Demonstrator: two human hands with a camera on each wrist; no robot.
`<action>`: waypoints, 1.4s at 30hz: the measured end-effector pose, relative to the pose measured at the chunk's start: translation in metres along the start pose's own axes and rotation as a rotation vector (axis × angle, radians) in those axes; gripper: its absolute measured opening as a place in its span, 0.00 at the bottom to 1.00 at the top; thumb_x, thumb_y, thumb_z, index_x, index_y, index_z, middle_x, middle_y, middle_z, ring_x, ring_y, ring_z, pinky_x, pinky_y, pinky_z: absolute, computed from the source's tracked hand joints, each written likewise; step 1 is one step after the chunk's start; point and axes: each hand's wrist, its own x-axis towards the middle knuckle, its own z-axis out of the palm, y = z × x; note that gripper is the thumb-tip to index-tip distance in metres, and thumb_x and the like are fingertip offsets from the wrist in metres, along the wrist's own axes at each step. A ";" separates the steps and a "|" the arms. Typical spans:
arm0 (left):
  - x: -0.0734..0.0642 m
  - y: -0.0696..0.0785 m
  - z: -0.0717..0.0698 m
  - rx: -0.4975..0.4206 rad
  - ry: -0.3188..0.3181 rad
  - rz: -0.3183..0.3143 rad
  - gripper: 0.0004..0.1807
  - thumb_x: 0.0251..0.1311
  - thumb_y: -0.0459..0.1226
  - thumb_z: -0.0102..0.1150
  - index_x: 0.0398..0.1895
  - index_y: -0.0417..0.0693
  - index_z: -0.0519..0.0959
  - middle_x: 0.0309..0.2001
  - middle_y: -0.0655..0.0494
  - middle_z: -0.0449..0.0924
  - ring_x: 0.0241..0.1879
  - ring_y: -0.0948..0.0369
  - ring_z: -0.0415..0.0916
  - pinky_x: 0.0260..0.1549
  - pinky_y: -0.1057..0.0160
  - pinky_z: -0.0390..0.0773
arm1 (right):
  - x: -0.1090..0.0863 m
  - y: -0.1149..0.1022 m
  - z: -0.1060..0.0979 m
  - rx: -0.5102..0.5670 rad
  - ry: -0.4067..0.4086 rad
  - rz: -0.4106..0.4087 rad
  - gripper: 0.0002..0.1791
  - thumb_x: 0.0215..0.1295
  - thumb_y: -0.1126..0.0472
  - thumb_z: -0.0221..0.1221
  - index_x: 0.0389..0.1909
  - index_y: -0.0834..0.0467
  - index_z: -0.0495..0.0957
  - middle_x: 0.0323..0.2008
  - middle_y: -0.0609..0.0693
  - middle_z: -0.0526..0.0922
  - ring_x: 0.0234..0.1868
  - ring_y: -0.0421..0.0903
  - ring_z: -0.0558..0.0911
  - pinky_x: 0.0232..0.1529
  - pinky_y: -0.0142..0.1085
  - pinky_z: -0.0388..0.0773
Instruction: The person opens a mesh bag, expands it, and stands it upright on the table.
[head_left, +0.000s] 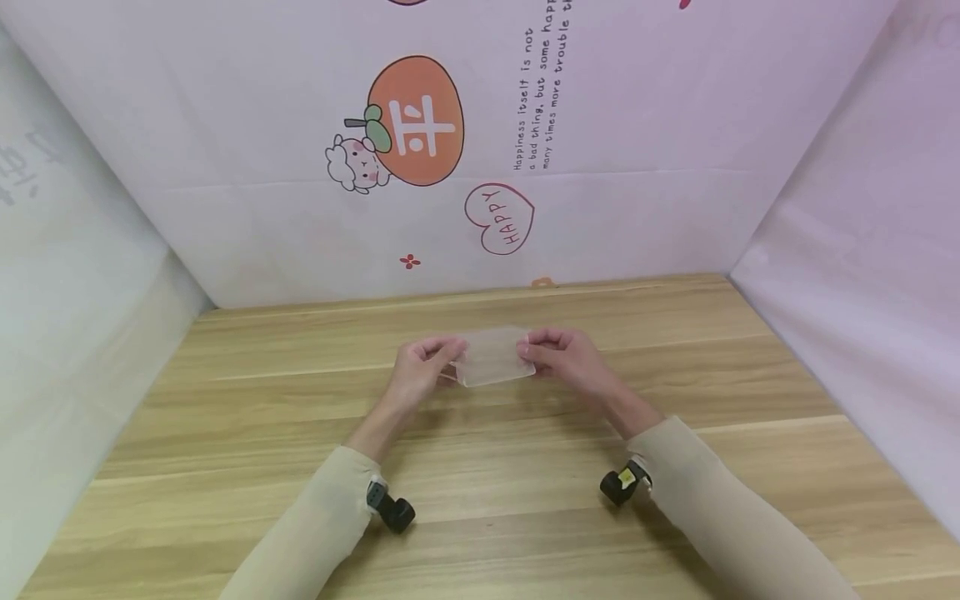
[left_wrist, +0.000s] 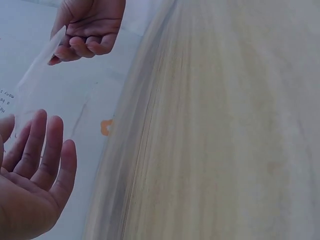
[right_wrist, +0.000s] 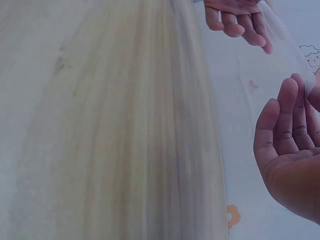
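Above the far middle of the wooden table (head_left: 480, 492), a thin translucent sheet (head_left: 493, 358) stretches between two hands. The left hand (head_left: 422, 364) pinches one end and the right hand (head_left: 567, 357) the other, the fingertips covering parts of its edges; a pale strand (head_left: 447, 377) shows beside the left fingers. In the wrist views the other fingers of each hand spread loosely. Nearer the person, beige sleeves (head_left: 300, 533) cover parts of the tabletop, with a black wrist camera (head_left: 392, 508) on the left and another device (head_left: 621, 483) on the right. Behind the table rises a white printed backdrop (head_left: 262, 183) bearing a red heart (head_left: 500, 219) and an orange fruit drawing (head_left: 431, 92); pale cloth walls (head_left: 862, 275) flank both sides.
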 end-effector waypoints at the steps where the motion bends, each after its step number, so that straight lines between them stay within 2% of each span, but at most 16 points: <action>1: -0.001 0.000 -0.001 0.009 -0.003 0.002 0.15 0.73 0.39 0.57 0.49 0.35 0.83 0.36 0.50 0.85 0.31 0.59 0.83 0.36 0.56 0.85 | 0.000 -0.001 0.000 0.004 0.005 0.005 0.07 0.71 0.68 0.60 0.45 0.69 0.78 0.39 0.54 0.85 0.37 0.43 0.83 0.41 0.37 0.83; 5: -0.006 0.001 -0.006 0.029 -0.012 0.033 0.17 0.75 0.41 0.53 0.49 0.33 0.82 0.36 0.48 0.86 0.32 0.53 0.85 0.40 0.50 0.84 | 0.001 -0.006 0.000 0.034 0.010 0.014 0.08 0.72 0.66 0.59 0.46 0.68 0.78 0.40 0.54 0.84 0.38 0.44 0.83 0.43 0.38 0.83; 9: -0.011 0.000 -0.010 0.133 0.004 0.133 0.13 0.73 0.38 0.57 0.50 0.36 0.81 0.40 0.46 0.85 0.39 0.43 0.83 0.43 0.45 0.83 | 0.001 -0.011 -0.002 0.084 0.020 0.023 0.06 0.72 0.64 0.60 0.43 0.64 0.79 0.38 0.51 0.83 0.39 0.43 0.82 0.45 0.40 0.83; 11: -0.014 0.000 -0.011 0.215 0.034 0.218 0.13 0.69 0.35 0.61 0.53 0.40 0.80 0.46 0.48 0.83 0.44 0.43 0.81 0.45 0.45 0.82 | 0.001 -0.013 -0.002 0.115 0.026 0.035 0.04 0.72 0.64 0.60 0.41 0.62 0.80 0.37 0.50 0.83 0.39 0.43 0.82 0.45 0.40 0.83; 13: -0.017 0.001 -0.011 0.294 0.067 0.317 0.18 0.65 0.33 0.66 0.57 0.44 0.79 0.51 0.49 0.80 0.49 0.46 0.78 0.47 0.46 0.80 | 0.001 -0.015 -0.002 0.151 0.032 0.054 0.03 0.72 0.64 0.60 0.39 0.59 0.81 0.36 0.49 0.84 0.37 0.42 0.82 0.44 0.38 0.83; 16: -0.019 0.003 -0.010 0.397 0.092 0.504 0.25 0.59 0.32 0.71 0.60 0.47 0.77 0.57 0.51 0.77 0.54 0.52 0.74 0.50 0.50 0.77 | 0.001 -0.016 -0.002 0.213 0.033 0.078 0.04 0.72 0.65 0.60 0.36 0.57 0.82 0.32 0.48 0.85 0.33 0.42 0.82 0.40 0.36 0.83; 17: -0.021 0.006 -0.008 0.417 0.093 0.555 0.26 0.58 0.31 0.72 0.60 0.46 0.78 0.58 0.50 0.77 0.55 0.52 0.74 0.50 0.51 0.76 | 0.002 -0.017 -0.002 0.234 0.030 0.086 0.05 0.72 0.65 0.60 0.35 0.56 0.82 0.31 0.48 0.85 0.31 0.42 0.82 0.39 0.35 0.83; 20: -0.019 0.008 -0.007 0.459 0.071 0.696 0.26 0.55 0.30 0.74 0.59 0.46 0.80 0.59 0.53 0.79 0.59 0.55 0.72 0.54 0.54 0.74 | 0.002 -0.018 -0.001 0.286 0.005 0.109 0.09 0.73 0.66 0.58 0.33 0.54 0.83 0.30 0.48 0.85 0.28 0.41 0.82 0.38 0.35 0.82; 24: -0.014 0.006 -0.007 0.452 0.036 0.797 0.22 0.55 0.30 0.74 0.54 0.44 0.83 0.57 0.55 0.81 0.60 0.56 0.73 0.61 0.56 0.70 | 0.000 -0.020 0.001 0.331 -0.030 0.141 0.11 0.74 0.66 0.56 0.32 0.53 0.83 0.30 0.46 0.85 0.28 0.41 0.82 0.39 0.35 0.82; 26: -0.013 0.006 -0.006 0.438 0.036 0.832 0.19 0.55 0.29 0.73 0.51 0.43 0.84 0.54 0.53 0.83 0.59 0.54 0.75 0.62 0.55 0.69 | -0.001 -0.021 0.001 0.346 -0.040 0.156 0.11 0.74 0.66 0.57 0.32 0.53 0.83 0.30 0.46 0.84 0.28 0.41 0.82 0.38 0.35 0.82; 29: -0.011 0.007 -0.005 0.414 0.036 0.862 0.15 0.54 0.28 0.73 0.46 0.43 0.86 0.49 0.52 0.86 0.54 0.52 0.78 0.59 0.56 0.71 | -0.002 -0.020 0.002 0.359 -0.047 0.175 0.10 0.74 0.65 0.57 0.32 0.54 0.82 0.30 0.46 0.84 0.29 0.40 0.82 0.38 0.34 0.82; 33: -0.012 0.008 -0.002 0.393 0.036 0.869 0.11 0.54 0.26 0.72 0.41 0.42 0.88 0.43 0.53 0.88 0.48 0.53 0.82 0.54 0.57 0.74 | -0.002 -0.019 0.003 0.365 -0.059 0.194 0.10 0.74 0.65 0.57 0.32 0.53 0.82 0.29 0.45 0.84 0.27 0.40 0.81 0.37 0.33 0.82; 37: -0.013 0.011 0.001 0.393 0.067 0.823 0.09 0.55 0.26 0.71 0.39 0.42 0.89 0.40 0.54 0.88 0.45 0.55 0.83 0.51 0.58 0.77 | -0.002 -0.018 0.002 0.331 -0.089 0.200 0.11 0.75 0.64 0.56 0.32 0.53 0.84 0.28 0.45 0.85 0.26 0.39 0.80 0.33 0.32 0.80; 42: -0.016 0.017 0.004 0.347 0.112 0.736 0.06 0.56 0.28 0.71 0.38 0.39 0.88 0.38 0.50 0.88 0.41 0.54 0.83 0.45 0.59 0.79 | -0.003 -0.019 0.001 0.215 -0.117 0.214 0.11 0.76 0.58 0.55 0.37 0.55 0.83 0.29 0.49 0.85 0.27 0.41 0.79 0.35 0.33 0.78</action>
